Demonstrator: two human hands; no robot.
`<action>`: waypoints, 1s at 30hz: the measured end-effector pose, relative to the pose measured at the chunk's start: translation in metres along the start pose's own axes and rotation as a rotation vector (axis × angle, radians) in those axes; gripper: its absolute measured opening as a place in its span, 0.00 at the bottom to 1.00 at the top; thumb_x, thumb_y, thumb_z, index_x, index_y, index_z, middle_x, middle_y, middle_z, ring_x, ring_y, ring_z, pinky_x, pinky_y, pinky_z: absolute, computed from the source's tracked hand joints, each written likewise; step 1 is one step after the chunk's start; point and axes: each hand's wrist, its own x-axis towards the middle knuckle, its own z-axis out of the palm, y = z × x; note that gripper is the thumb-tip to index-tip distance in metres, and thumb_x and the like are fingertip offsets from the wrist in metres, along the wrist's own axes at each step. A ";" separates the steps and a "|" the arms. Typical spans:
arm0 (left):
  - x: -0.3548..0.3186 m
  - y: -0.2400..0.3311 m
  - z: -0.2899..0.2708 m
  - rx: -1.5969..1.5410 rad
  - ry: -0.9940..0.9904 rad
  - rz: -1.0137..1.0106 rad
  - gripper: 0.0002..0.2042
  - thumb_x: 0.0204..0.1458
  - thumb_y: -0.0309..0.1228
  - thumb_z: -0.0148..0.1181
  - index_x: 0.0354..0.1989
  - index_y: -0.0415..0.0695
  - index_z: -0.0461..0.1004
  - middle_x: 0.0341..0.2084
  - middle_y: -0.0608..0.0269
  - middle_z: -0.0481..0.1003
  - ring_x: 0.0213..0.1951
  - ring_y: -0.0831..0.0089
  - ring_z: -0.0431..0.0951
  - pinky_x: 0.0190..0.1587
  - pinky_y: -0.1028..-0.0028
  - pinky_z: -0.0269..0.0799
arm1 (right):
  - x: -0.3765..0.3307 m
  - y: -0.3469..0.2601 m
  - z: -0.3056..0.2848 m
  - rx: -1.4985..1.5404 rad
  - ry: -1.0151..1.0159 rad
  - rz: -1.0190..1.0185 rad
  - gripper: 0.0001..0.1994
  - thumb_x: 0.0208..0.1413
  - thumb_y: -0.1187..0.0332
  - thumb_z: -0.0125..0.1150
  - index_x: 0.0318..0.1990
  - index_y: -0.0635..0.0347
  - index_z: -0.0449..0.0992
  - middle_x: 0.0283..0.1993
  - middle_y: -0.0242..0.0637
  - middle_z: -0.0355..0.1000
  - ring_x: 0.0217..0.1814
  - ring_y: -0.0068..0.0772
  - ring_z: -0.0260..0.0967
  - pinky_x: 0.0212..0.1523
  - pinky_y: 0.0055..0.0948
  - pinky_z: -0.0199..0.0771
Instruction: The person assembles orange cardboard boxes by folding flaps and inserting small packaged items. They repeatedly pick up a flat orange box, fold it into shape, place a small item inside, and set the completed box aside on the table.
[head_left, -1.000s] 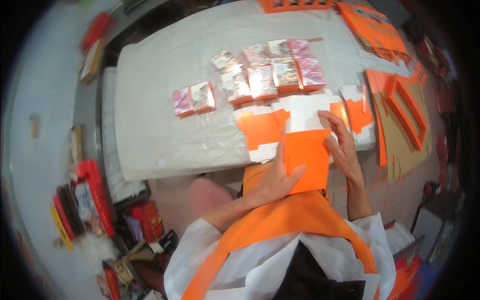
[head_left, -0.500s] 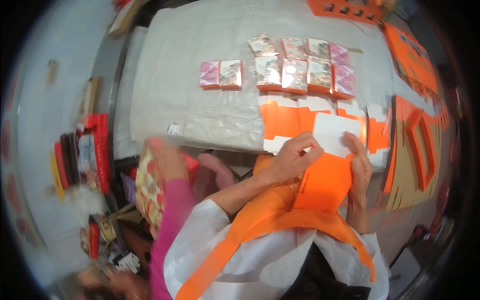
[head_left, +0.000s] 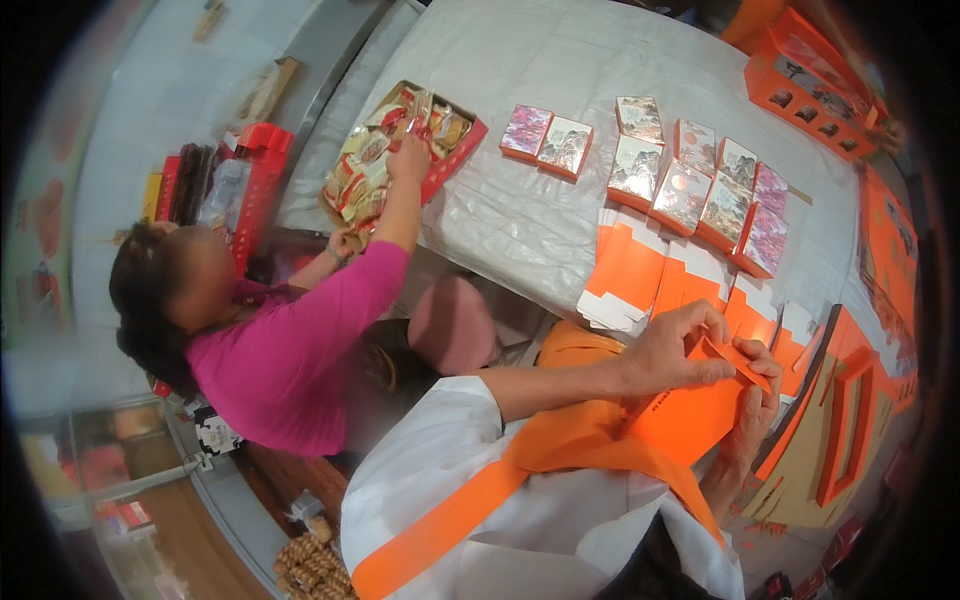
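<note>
I hold an orange cardboard box (head_left: pixel 682 418) in front of my chest, close to the table's near edge. My left hand (head_left: pixel 672 352) pinches the folded flap at its upper end. From the other side my right hand (head_left: pixel 752 400) grips the box's edge, fingers curled round it. Just beyond my hands lie several flat orange-and-white box blanks (head_left: pixel 628 268), overlapping along the table edge. Farther back stand small boxes with printed landscape lids (head_left: pixel 637 168), grouped together. A purple-topped box (head_left: pixel 526 131) and a landscape one (head_left: pixel 566 145) stand apart to their left.
To my left a co-worker in a magenta top (head_left: pixel 300 350) reaches into a carton of wrapped packets (head_left: pixel 362 165) on the plastic-covered table (head_left: pixel 480 215). A pink stool (head_left: pixel 452 322) stands between us. On the right are an orange frame (head_left: pixel 848 428) and a large orange carton (head_left: pixel 810 85).
The white-faced flap on my box has folded over, showing its orange side. The co-worker has come further into view, and the carton of packets now rests on the table. My view has shifted left.
</note>
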 end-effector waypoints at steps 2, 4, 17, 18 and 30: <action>0.001 0.004 0.001 0.031 -0.001 0.007 0.12 0.43 0.27 0.62 0.34 0.44 0.66 0.37 0.69 0.72 0.35 0.85 0.67 0.32 0.83 0.62 | 0.000 0.001 0.003 0.037 0.002 0.003 0.11 0.56 0.62 0.51 0.37 0.61 0.64 0.48 0.43 0.64 0.53 0.33 0.61 0.56 0.32 0.60; 0.002 0.010 0.003 0.093 -0.010 0.025 0.11 0.44 0.27 0.61 0.35 0.44 0.67 0.36 0.68 0.72 0.33 0.85 0.67 0.30 0.83 0.60 | 0.001 -0.004 0.007 0.163 0.027 0.022 0.12 0.56 0.62 0.51 0.38 0.62 0.64 0.47 0.42 0.64 0.52 0.33 0.62 0.55 0.31 0.60; 0.005 0.016 0.002 0.163 -0.050 -0.099 0.09 0.54 0.24 0.49 0.42 0.38 0.70 0.38 0.67 0.72 0.37 0.85 0.69 0.40 0.84 0.65 | 0.004 -0.012 0.010 -0.102 0.030 0.082 0.09 0.60 0.70 0.41 0.40 0.64 0.68 0.48 0.42 0.66 0.50 0.29 0.63 0.53 0.30 0.62; 0.004 0.016 0.001 0.172 -0.067 -0.080 0.09 0.54 0.24 0.49 0.42 0.38 0.71 0.38 0.67 0.72 0.37 0.85 0.69 0.40 0.83 0.65 | 0.005 -0.012 0.011 -0.121 0.027 0.060 0.09 0.60 0.71 0.40 0.39 0.64 0.68 0.48 0.42 0.66 0.50 0.29 0.63 0.53 0.30 0.62; -0.022 0.005 -0.026 0.279 0.112 0.165 0.05 0.50 0.24 0.53 0.34 0.37 0.73 0.37 0.57 0.74 0.43 0.68 0.73 0.47 0.74 0.66 | 0.006 0.014 0.024 -0.147 -0.069 0.123 0.12 0.60 0.72 0.41 0.32 0.67 0.73 0.46 0.42 0.68 0.50 0.33 0.64 0.51 0.31 0.63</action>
